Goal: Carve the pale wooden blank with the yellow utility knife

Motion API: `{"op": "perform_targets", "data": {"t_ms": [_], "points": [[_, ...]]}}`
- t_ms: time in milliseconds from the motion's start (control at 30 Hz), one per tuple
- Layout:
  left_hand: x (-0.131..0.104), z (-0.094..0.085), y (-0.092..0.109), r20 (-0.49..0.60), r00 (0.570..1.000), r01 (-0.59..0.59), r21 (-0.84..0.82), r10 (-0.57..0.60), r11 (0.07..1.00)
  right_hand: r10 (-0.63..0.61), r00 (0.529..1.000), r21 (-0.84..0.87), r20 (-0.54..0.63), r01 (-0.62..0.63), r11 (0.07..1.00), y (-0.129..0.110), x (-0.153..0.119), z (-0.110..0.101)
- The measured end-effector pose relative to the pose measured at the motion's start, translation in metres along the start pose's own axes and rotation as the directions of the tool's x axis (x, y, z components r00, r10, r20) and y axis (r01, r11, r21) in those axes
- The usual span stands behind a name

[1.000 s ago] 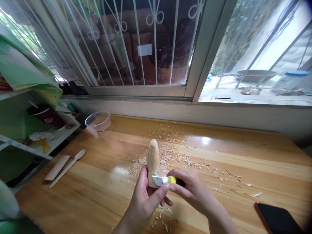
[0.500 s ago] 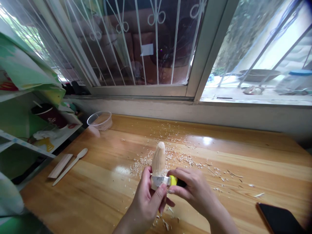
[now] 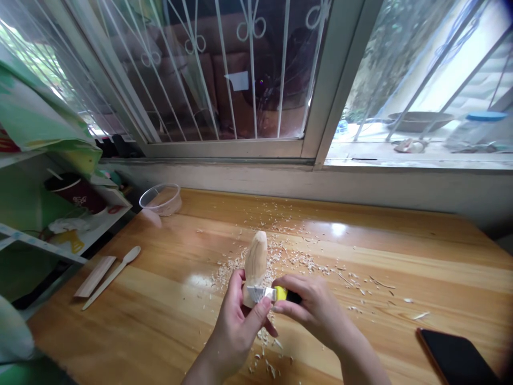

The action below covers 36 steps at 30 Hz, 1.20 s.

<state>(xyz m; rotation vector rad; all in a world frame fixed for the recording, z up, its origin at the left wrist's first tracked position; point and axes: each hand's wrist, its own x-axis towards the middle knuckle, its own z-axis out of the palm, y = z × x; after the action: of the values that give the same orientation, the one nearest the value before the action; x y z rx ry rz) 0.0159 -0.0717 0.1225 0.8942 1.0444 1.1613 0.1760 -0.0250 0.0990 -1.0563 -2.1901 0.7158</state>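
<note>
A pale, rounded wooden piece (image 3: 256, 259) stands upright in my left hand (image 3: 236, 326), whose fingers wrap round its lower part. My right hand (image 3: 310, 302) grips a knife (image 3: 281, 293) with a yellow and black handle. The knife's metal blade lies across the lower part of the wood, and my left thumb rests against the blade. Wood shavings (image 3: 306, 260) are scattered on the table behind and below the hands.
On the wooden table (image 3: 160, 299) are a wooden spoon (image 3: 114, 275) and a flat wood strip (image 3: 95, 276) at left, a clear plastic bowl (image 3: 161, 200) at back left, and a black phone (image 3: 457, 355) at front right. A shelf with a dark cup (image 3: 76, 191) stands at far left.
The whole view has shifted slightly, so most things appear a little further left. The blade has tilted a little on the wood, and both hands keep their grips.
</note>
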Motion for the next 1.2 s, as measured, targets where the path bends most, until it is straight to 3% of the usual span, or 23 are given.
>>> {"op": "perform_targets", "data": {"t_ms": [167,400,467,600,667,800,900,1067,1133,1200], "points": [[0.007,0.001,-0.001,-0.058,0.998,0.023,-0.019,-0.024,1.000,-0.036,0.987,-0.126,-0.160,0.015,0.992,0.001,0.004,0.007],[0.009,0.001,-0.006,-0.044,0.999,0.004,0.002,-0.004,1.000,0.072,0.987,0.117,0.146,-0.090,0.989,0.009,0.002,0.004],[0.009,0.000,-0.005,-0.060,0.998,0.019,0.022,-0.017,1.000,0.078,0.990,0.085,0.119,-0.089,0.992,0.009,0.002,0.005],[0.011,-0.002,-0.002,-0.062,0.997,0.042,0.042,-0.039,0.998,0.056,0.997,-0.027,-0.052,-0.057,0.998,0.007,0.003,0.009],[0.010,-0.003,-0.001,-0.050,0.998,0.044,0.023,-0.043,0.999,0.042,0.997,0.005,-0.062,-0.042,0.999,0.007,0.004,0.010],[0.010,-0.004,-0.006,0.010,0.998,0.064,-0.024,-0.064,0.998,0.052,0.988,0.188,0.144,-0.079,0.979,0.010,0.003,0.007],[0.011,-0.005,-0.012,0.049,0.997,0.061,-0.034,-0.059,0.998,0.074,0.970,0.213,0.231,-0.125,0.969,0.011,0.002,0.004],[0.014,-0.007,-0.011,0.081,0.996,0.051,-0.054,-0.047,0.997,0.111,0.990,0.135,0.089,-0.123,0.983,0.012,0.003,0.003],[0.014,-0.009,-0.006,0.089,0.995,0.054,-0.038,-0.051,0.998,0.113,0.992,0.212,0.063,-0.124,0.969,0.014,0.002,0.002],[0.014,-0.011,-0.002,0.064,0.996,0.058,-0.013,-0.057,0.998,0.085,0.994,0.402,0.073,-0.107,0.909,0.018,0.001,0.000]]}}
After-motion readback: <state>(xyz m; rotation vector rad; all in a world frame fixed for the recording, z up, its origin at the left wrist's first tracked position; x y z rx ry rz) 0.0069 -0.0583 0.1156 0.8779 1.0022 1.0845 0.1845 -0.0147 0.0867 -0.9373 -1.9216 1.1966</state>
